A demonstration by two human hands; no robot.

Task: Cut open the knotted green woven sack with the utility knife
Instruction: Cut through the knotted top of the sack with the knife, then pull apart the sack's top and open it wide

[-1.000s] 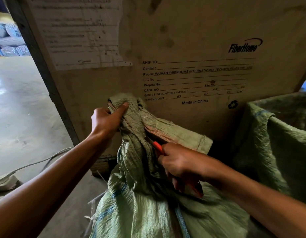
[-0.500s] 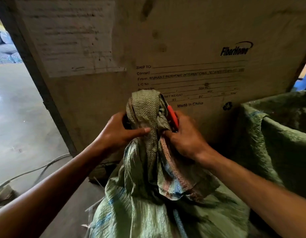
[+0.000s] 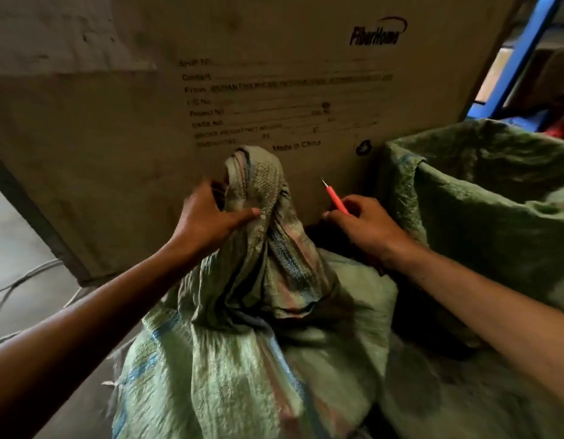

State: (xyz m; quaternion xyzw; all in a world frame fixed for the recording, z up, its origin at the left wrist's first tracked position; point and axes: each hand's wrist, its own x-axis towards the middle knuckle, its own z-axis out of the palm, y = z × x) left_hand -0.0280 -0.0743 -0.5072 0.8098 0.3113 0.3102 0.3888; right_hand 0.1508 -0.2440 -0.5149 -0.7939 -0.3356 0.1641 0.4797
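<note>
head-worn view, looking forward and down, close over sack (image 3: pixel 242 359)

There are two bare hands, a left hand (image 3: pixel 211 221) and a right hand (image 3: pixel 367 228). I count two green woven sacks, one knotted sack (image 3: pixel 252 343) and one open sack (image 3: pixel 496 217). One red utility knife (image 3: pixel 336 199). One big cardboard box (image 3: pixel 116 137) behind.

**Around me: carton, open sack, blue frame**

A big cardboard carton (image 3: pixel 274 74) stands in front of me, printed "FiberHome" and "Made in China", with a pale paper sheet (image 3: pixel 62 30) stuck at its upper left. To my right sits a second green sack (image 3: pixel 496 201), its mouth open. Behind that rises a blue metal frame (image 3: pixel 521 55). Cables (image 3: pixel 24 280) trail over the concrete floor (image 3: pixel 11 232) at left.
</note>
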